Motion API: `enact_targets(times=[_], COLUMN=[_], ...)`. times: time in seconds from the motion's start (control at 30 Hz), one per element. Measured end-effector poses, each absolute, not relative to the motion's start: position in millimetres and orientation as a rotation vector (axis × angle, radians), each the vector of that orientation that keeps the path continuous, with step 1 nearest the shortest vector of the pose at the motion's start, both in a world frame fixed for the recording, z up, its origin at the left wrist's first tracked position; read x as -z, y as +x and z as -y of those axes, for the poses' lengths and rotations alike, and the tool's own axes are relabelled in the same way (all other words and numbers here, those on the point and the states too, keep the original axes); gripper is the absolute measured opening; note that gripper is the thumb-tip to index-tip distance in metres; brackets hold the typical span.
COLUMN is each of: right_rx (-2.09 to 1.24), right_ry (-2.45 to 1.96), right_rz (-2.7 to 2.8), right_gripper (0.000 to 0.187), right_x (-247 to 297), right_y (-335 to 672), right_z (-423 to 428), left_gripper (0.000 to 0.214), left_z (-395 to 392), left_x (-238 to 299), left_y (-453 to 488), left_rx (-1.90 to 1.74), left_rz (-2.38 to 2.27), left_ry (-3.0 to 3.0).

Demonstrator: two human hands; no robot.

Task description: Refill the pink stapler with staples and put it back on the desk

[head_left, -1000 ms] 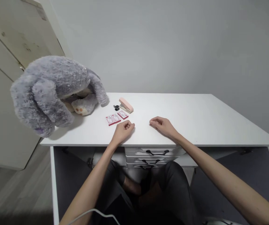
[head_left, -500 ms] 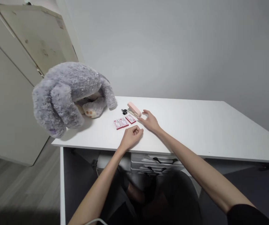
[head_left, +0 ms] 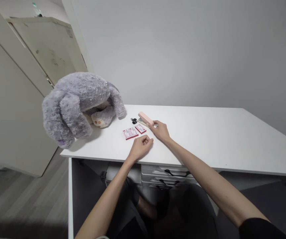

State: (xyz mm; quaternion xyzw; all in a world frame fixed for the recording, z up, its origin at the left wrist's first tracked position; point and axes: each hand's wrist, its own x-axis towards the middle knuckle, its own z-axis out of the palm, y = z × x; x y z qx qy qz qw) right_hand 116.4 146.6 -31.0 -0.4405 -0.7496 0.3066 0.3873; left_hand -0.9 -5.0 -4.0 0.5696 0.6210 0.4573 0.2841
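On the white desk (head_left: 220, 139), toward its ten o'clock corner, lay a pink stapler (head_left: 145, 118), angled so that its far end pointed to about ten o'clock. The right hand (head_left: 161, 131) reached to it from five o'clock. Its fingers were bent and drawn together, with the fingertips (head_left: 155, 124) touching the stapler's near end. Whether they had closed around it could not be told from this view.

The left hand (head_left: 141, 147) rested on the desk near the front edge, at about seven o'clock from the right hand and just beside it. It was curled into a loose fist, knuckles up, with nothing showing in it.

Three small red-and-white boxes (head_left: 134, 132) sat flat in a row at nine o'clock from the right hand, side by side and touching or nearly so. They were just at twelve o'clock from the left fist. A small black object (head_left: 133, 120), too small to identify, lay at nine o'clock from the stapler, close to its far end.

Farther toward nine o'clock, a large grey plush toy (head_left: 80, 103) slumped over the desk's left corner, one pale paw sole turned up. Below the desktop, at six o'clock from the hands, grey drawers with black handles (head_left: 167, 172) showed above the person's dark-trousered knees.
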Motion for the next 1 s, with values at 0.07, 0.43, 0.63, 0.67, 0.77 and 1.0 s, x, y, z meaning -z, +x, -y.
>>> enact_targets(times=[0.07,0.43,0.63,0.67,0.77,1.0], right_rx=[-0.845,-1.063,-1.150,-1.162,-1.156,-0.699], right_ry=[-1.121,-1.089,-1.088,-1.093,-1.139,-1.083], right_rz=[1.909,1.971,2.066,2.073,2.099,1.979], right_gripper=[0.033,0.043,0.051,0.052,0.057,0.052], right_x=[27.9,18.1,14.4,14.4,15.4,22.9], right_y=[126.7,247.0,317.9,326.5,343.2,324.7], right_z=[-145.1,-126.1,-116.7,-115.8,-112.6,-101.3], left_gripper=[0.037,0.039,0.040,0.041,0.041,0.037], left_z=[5.1,3.5,1.8,1.4,-1.0,-18.1], left_x=[2.9,-1.2,-1.4,-1.4,-0.6,8.8], left_y=[-1.2,1.2,0.9,1.2,4.3,27.2], left_rx=[-1.215,-1.229,-1.207,-1.198,-1.178,-1.254], left_rz=[-1.671,-1.682,-1.703,-1.694,-1.644,-1.549], left_ry=[1.538,1.549,1.621,1.631,1.662,1.787])
